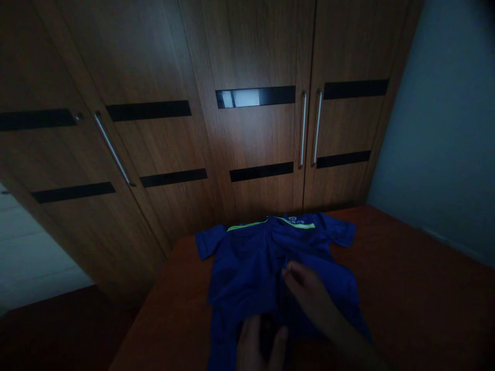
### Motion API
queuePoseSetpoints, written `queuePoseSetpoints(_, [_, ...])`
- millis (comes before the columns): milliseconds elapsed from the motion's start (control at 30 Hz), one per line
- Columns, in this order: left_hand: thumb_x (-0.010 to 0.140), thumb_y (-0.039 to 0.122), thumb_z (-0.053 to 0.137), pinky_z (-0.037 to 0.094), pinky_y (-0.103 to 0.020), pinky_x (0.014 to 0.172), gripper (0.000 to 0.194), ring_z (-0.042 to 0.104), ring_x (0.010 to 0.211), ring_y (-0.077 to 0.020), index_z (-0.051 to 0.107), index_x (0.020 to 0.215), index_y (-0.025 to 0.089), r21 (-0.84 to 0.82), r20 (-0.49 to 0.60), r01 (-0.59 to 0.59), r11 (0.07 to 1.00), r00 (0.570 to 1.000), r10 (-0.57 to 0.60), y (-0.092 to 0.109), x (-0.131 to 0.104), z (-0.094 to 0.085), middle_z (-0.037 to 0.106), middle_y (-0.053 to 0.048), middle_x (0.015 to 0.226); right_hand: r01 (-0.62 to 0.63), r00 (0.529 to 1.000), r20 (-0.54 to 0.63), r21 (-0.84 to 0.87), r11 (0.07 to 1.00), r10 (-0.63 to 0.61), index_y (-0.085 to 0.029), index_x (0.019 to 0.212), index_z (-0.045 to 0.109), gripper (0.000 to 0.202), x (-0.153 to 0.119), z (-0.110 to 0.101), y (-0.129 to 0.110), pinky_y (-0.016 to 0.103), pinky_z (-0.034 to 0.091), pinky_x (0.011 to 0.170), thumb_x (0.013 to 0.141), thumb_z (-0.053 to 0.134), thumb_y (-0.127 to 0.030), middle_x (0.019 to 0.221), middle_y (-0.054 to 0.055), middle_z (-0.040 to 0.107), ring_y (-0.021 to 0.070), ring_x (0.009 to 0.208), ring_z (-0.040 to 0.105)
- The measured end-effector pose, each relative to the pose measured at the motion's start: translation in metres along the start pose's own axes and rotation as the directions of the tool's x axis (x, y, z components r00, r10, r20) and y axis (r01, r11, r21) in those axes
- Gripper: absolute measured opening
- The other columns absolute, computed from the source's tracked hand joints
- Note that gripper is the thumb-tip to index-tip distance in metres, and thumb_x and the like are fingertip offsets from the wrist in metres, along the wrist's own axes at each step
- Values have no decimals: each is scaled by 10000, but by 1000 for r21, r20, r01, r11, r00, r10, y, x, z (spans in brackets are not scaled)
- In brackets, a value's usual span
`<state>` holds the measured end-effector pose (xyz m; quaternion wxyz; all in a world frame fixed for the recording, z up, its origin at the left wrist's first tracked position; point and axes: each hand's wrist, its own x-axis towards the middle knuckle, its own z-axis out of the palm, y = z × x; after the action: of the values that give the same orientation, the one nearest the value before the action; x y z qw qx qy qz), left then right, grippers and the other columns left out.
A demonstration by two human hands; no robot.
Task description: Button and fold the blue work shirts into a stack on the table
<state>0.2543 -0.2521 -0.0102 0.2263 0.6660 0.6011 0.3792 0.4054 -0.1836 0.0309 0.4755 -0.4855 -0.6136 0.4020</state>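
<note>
A dark blue short-sleeved shirt lies spread out, with yellow-green stripes and small white lettering across its upper part. My right hand is closed in a pinch over the middle of the shirt, its fingertips at the front opening and apparently on the fabric there. Low in the head view, my left hand is by the shirt's lower edge, thumb and fingers apart with a dark gap between them. Blur and dim light hide the details at the fingertips. More dark blue cloth shows below the hem on the left.
The shirt rests on a reddish-brown tabletop. Behind it stands a tall wooden wardrobe with black strips and long metal handles. A pale wall rises on the right, and another light surface is at the left.
</note>
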Motion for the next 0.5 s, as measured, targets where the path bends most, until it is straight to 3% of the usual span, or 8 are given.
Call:
queuePoseSetpoints(100, [787, 656, 477, 467, -309, 732, 506, 597, 756, -231, 638, 763, 177, -145, 18, 151, 978, 988, -151, 8, 11, -3, 662, -79, 749, 68, 998, 14, -171, 983, -67, -213, 624, 396, 294, -2, 3, 2, 225, 304, 512, 876, 423, -362, 556, -64, 381, 104, 534, 401])
queuePoseSetpoints(267, [688, 734, 531, 400, -248, 588, 574, 512, 618, -163, 561, 626, 164, -474, 121, 318, 821, 947, -297, 11, 34, -4, 552, 6, 596, 52, 998, -21, -182, 982, -56, -212, 652, 422, 291, 0, 4, 6, 231, 331, 531, 894, 408, -373, 589, -51, 435, 118, 562, 446])
queuePoseSetpoints(400, [699, 708, 538, 359, -242, 563, 560, 467, 586, -145, 560, 600, 157, -466, 171, 365, 806, 931, -322, 2, 40, 0, 501, 19, 565, 82, 997, 12, -159, 984, -82, -203, 734, 509, 288, -6, 4, 3, 247, 396, 599, 917, 391, -391, 664, -24, 522, 135, 634, 521])
queuePoseSetpoints(500, [729, 669, 529, 381, -248, 597, 530, 482, 626, -154, 579, 622, 152, -465, 146, 357, 810, 933, -328, 0, 38, 1, 523, 8, 603, 174, 981, 109, -151, 973, -159, -202, 940, 585, 188, -15, 6, 6, 273, 451, 727, 868, 506, -356, 893, 28, 612, 162, 809, 580])
